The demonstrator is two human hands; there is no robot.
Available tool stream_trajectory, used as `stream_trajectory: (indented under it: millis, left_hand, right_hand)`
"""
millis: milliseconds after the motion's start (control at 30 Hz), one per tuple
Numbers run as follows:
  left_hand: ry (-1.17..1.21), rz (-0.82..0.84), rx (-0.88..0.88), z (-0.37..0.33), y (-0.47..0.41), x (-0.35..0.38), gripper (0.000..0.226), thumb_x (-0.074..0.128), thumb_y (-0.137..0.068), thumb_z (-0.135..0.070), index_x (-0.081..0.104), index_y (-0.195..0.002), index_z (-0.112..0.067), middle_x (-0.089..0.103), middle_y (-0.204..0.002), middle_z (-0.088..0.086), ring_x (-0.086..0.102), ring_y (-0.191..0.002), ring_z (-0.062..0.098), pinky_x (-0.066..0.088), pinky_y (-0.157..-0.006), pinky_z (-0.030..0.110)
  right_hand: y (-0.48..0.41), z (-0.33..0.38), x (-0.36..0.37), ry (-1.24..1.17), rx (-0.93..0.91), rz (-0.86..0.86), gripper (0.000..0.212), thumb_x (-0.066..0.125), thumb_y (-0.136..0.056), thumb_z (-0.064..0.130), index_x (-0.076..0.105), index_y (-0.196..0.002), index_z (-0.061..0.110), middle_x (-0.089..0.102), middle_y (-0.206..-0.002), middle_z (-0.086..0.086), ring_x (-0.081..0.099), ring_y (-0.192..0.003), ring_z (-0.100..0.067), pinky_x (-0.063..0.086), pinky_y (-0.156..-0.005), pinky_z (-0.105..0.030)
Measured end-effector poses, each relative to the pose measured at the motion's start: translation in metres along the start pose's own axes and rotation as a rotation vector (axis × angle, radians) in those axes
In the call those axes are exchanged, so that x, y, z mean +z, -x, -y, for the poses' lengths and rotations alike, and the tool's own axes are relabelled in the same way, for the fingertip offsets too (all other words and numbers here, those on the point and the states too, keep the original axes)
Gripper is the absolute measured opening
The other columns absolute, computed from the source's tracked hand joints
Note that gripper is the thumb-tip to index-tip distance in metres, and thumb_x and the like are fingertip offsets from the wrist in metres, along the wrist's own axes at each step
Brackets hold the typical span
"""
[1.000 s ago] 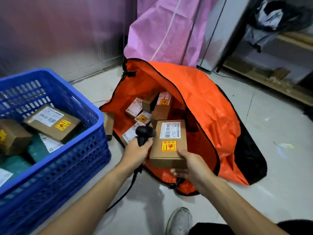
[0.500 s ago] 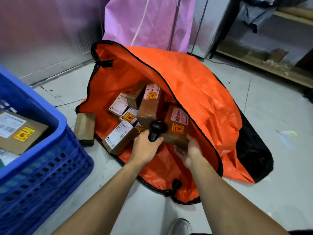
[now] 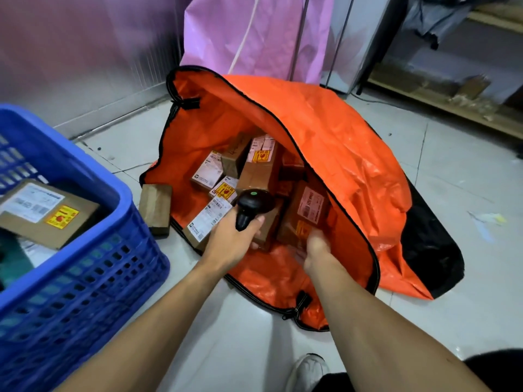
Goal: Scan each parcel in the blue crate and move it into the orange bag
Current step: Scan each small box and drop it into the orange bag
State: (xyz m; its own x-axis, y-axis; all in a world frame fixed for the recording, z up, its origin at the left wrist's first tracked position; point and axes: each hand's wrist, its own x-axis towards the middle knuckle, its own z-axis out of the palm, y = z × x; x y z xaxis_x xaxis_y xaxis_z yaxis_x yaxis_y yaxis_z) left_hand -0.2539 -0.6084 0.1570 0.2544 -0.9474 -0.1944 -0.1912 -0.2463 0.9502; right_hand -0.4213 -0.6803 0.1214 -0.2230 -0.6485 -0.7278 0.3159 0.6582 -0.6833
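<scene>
Brown cardboard parcel (image 3: 310,206) with a white label leans inside the orange fabric bag (image 3: 339,154), with the right hand (image 3: 318,247) at its lower end; I cannot tell its grip. Released loosely, it may topple onto its neighbours, or the black handheld scanner (image 3: 253,202) clasped in the left hand (image 3: 229,241) may knock them.

You are looking down on a pale tiled floor (image 3: 452,171), which is giving back a soft light. On the left a grey wall (image 3: 85,66) is taking a purple tint. Behind, a pink sheet (image 3: 254,32) is hanging, with a grey panel (image 3: 365,38) standing just beside it. At the far right a low wooden shelf (image 3: 441,100) is running along the floor, and a dark cloth (image 3: 433,18) is hanging above it. A paper scrap (image 3: 486,219) is lying on the tiles.
</scene>
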Motion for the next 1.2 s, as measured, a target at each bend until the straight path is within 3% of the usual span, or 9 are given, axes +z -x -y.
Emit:
stream_trajectory:
  millis: [67, 133, 267, 467, 667, 800, 1000, 1100, 1200]
  left_hand:
    - [-0.048, -0.021, 0.022, -0.013, 0.01, -0.021, 0.012, 0.067, -0.098, -0.042, 0.066, -0.104, -0.032, 0.079, -0.085, -0.004, 0.077, -0.065, 0.021, 0.062, -0.077, 0.044]
    - [-0.101, -0.047, 0.055, -0.03, 0.023, -0.044, 0.012, 0.065, -0.099, -0.042, 0.064, -0.103, -0.03, 0.079, -0.08, -0.003, 0.075, -0.061, 0.024, 0.06, -0.068, 0.04]
    - [-0.145, -0.111, 0.103, -0.068, 0.059, -0.099, 0.014, 0.065, -0.1, -0.041, 0.064, -0.098, -0.027, 0.077, -0.076, 0.005, 0.073, -0.06, 0.028, 0.052, -0.048, 0.031]
    - [-0.364, -0.145, 0.172, -0.127, 0.115, -0.176, 0.044, 0.062, -0.098, -0.053, 0.068, -0.082, -0.013, 0.076, -0.067, -0.002, 0.074, -0.064, 0.017, 0.061, -0.077, 0.045]
    - [-0.376, -0.358, 0.145, -0.16, 0.184, -0.268, 0.034, 0.064, -0.1, -0.047, 0.069, -0.089, -0.016, 0.078, -0.072, -0.001, 0.075, -0.065, 0.02, 0.062, -0.071, 0.037]
    - [-0.24, -0.456, 0.054, -0.15, 0.231, -0.326, 0.023, 0.067, -0.099, -0.04, 0.07, -0.09, -0.019, 0.078, -0.071, -0.003, 0.074, -0.062, 0.016, 0.061, -0.071, 0.038]
    - [0.265, -0.754, 0.015, -0.106, 0.3, -0.386, 0.007, 0.067, -0.099, -0.02, 0.065, -0.099, -0.013, 0.073, -0.07, 0.004, 0.065, -0.057, 0.017, 0.054, -0.069, 0.038]
    - [0.303, -0.877, -0.031, -0.094, 0.311, -0.401, 0.006, 0.067, -0.099, -0.022, 0.065, -0.098, -0.016, 0.07, -0.072, 0.004, 0.062, -0.058, 0.016, 0.053, -0.065, 0.034]
    - [0.3, -0.84, -0.042, -0.091, 0.305, -0.415, 0.007, 0.068, -0.099, -0.022, 0.067, -0.101, -0.016, 0.07, -0.068, 0.003, 0.063, -0.057, 0.015, 0.051, -0.062, 0.032]
  right_hand:
    - [0.019, 0.003, 0.012, 0.173, -0.04, 0.099, 0.028, 0.038, -0.109, 0.034, 0.06, -0.11, 0.015, 0.068, -0.112, -0.015, 0.064, -0.066, -0.027, 0.048, -0.055, -0.031]
    - [0.038, 0.01, 0.026, 0.306, -0.08, 0.177, 0.028, 0.041, -0.108, 0.032, 0.059, -0.111, 0.012, 0.071, -0.105, -0.016, 0.068, -0.062, -0.026, 0.048, -0.05, -0.027]
    - [0.092, 0.027, 0.056, 0.508, -0.231, 0.292, 0.026, 0.047, -0.105, 0.023, 0.061, -0.091, 0.005, 0.064, -0.07, -0.011, 0.061, -0.05, -0.023, 0.046, -0.039, -0.02]
    - [0.191, 0.039, 0.102, 0.718, -0.503, 0.457, 0.025, 0.053, -0.095, 0.016, 0.063, -0.074, 0.008, 0.061, -0.056, -0.007, 0.055, -0.041, -0.021, 0.044, -0.047, -0.024]
    - [0.29, 0.026, 0.159, 0.912, -0.691, 0.654, 0.021, 0.053, -0.093, 0.013, 0.063, -0.075, 0.008, 0.063, -0.059, -0.009, 0.059, -0.046, -0.023, 0.043, -0.045, -0.023]
    - [0.323, -0.001, 0.193, 0.978, -0.751, 0.753, 0.021, 0.052, -0.094, 0.01, 0.062, -0.076, 0.007, 0.062, -0.059, -0.01, 0.058, -0.045, -0.023, 0.043, -0.046, -0.024]
    - [0.344, -0.066, 0.25, 1.157, -0.753, 0.855, 0.03, 0.052, -0.102, 0.02, 0.059, -0.075, 0.011, 0.06, -0.06, -0.006, 0.055, -0.052, -0.02, 0.042, -0.045, -0.025]
    - [0.338, -0.094, 0.276, 1.248, -0.65, 0.875, 0.036, 0.051, -0.106, 0.035, 0.056, -0.078, 0.012, 0.053, -0.065, -0.004, 0.049, -0.053, -0.017, 0.039, -0.049, -0.025]
    - [0.324, -0.116, 0.297, 1.345, -0.598, 0.831, 0.037, 0.051, -0.106, 0.042, 0.059, -0.09, 0.01, 0.058, -0.075, -0.005, 0.054, -0.061, -0.018, 0.046, -0.059, -0.029]
